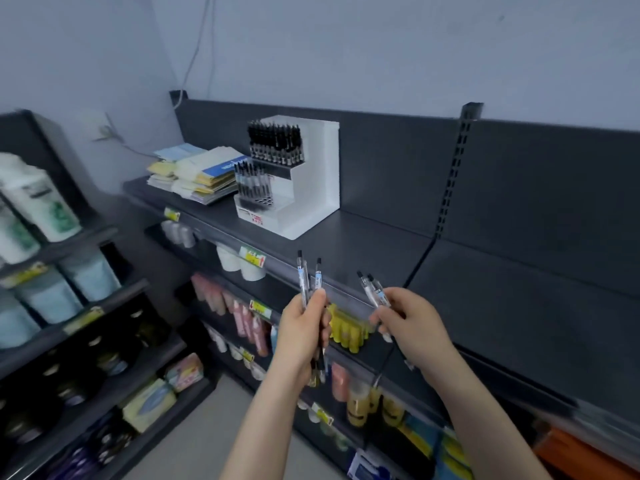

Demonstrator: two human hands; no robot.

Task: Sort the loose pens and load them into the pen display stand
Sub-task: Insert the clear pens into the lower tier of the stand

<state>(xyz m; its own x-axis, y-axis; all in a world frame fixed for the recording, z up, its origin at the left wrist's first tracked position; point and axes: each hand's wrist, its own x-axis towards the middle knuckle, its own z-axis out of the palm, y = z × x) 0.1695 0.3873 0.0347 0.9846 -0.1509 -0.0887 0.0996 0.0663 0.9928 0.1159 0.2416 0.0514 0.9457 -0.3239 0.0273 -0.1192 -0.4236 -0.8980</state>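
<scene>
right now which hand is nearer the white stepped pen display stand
Left. The left hand, gripping clear pens, is almost straight in front of the white stepped stand; the right hand is further off to its right.

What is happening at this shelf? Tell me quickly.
A person is sorting pens in front of a dark shop shelf. The left hand grips a small bunch of clear pens, two ends sticking up; the right hand pinches two more pens. The white display stand sits farther back on the shelf, with none of the held pens in it yet. Its upper tier holds a dense row of black-topped pens; its lower tier is partly filled.
</scene>
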